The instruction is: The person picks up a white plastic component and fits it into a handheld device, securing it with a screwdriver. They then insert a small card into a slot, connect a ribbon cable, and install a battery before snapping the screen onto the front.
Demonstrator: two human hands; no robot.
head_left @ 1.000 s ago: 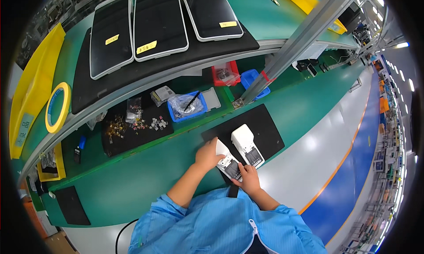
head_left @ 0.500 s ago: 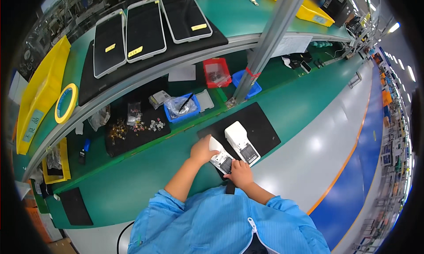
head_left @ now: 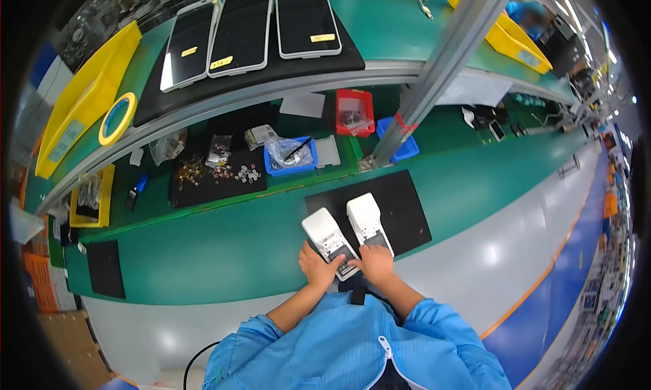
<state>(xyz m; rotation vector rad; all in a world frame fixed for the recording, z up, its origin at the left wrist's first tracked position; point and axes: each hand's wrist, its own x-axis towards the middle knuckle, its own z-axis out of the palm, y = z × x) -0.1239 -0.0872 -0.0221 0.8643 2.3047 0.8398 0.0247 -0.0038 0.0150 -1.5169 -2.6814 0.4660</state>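
Two white handheld terminals lie side by side with their backs up, each with a dark battery in its lower half. The left white handheld terminal [head_left: 320,224] is gripped near its lower end by my left hand [head_left: 316,265], fingers along its left edge and thumb over the battery. My right hand [head_left: 376,263] is closed at that terminal's lower right edge, thumb on the battery area. It also covers the lower end of the right white handheld terminal [head_left: 364,210]. Under both lies a black mat [head_left: 405,207], partly covered.
A green bench [head_left: 203,254] runs across. Behind are a blue bin [head_left: 290,170] with plastic bags, a red bin [head_left: 354,129] and small loose parts [head_left: 247,174]. A metal post [head_left: 434,78] rises by the mat. Tablet-like screens [head_left: 241,31] lie on the upper shelf.
My left hand has slid from the left terminal's upper part down to its lower left side, uncovering the wide head. The right hand stays near the lower end. The whole view has shifted.
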